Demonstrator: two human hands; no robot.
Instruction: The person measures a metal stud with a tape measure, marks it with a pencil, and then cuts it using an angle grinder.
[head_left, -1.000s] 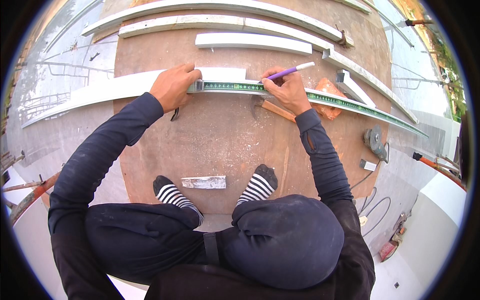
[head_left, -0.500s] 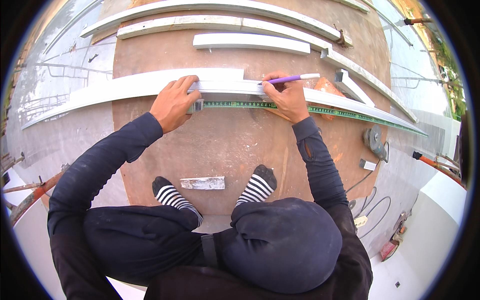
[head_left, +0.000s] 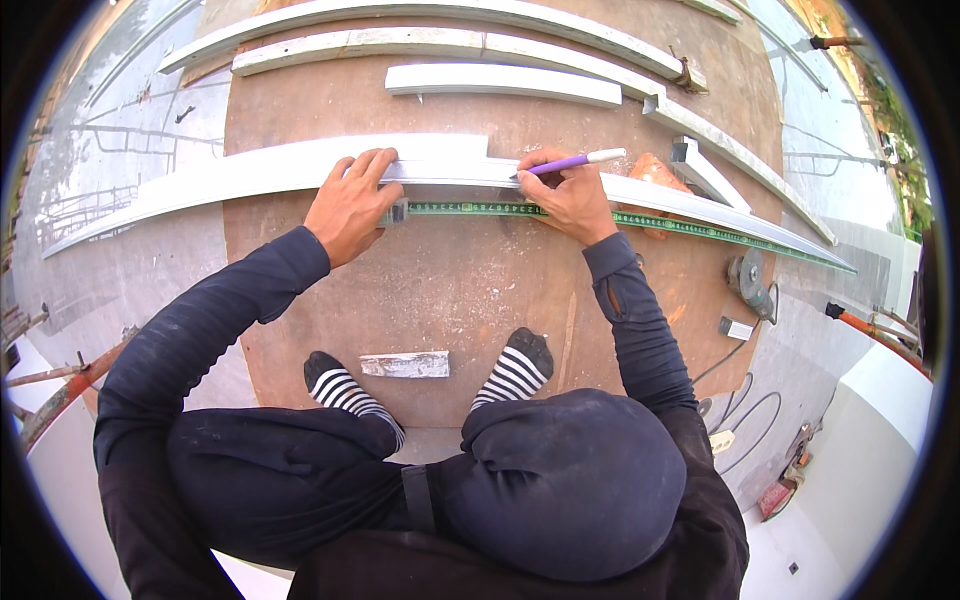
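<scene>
My left hand (head_left: 350,210) is closed around the grey end (head_left: 399,211) of a green tape measure (head_left: 480,209), its fingers resting over a long white metal profile (head_left: 450,172). The tape is drawn out to the right along the profile's near edge. With my right hand (head_left: 570,198) I grip a purple pen (head_left: 560,164) with a white rear end. The pen's point meets the profile's top face, or hovers just over it. Part of the tape is hidden under my right hand.
Further white profiles (head_left: 500,84) lie beyond, with a short one (head_left: 710,175) at right. An angle grinder (head_left: 748,280) with its cable sits on the right. Between my striped socks (head_left: 345,390) lies a white-smeared block (head_left: 405,364) on the brown board (head_left: 440,290).
My right hand and the pen have shifted slightly left along the profile. My left hand stays almost in place on the tape.
</scene>
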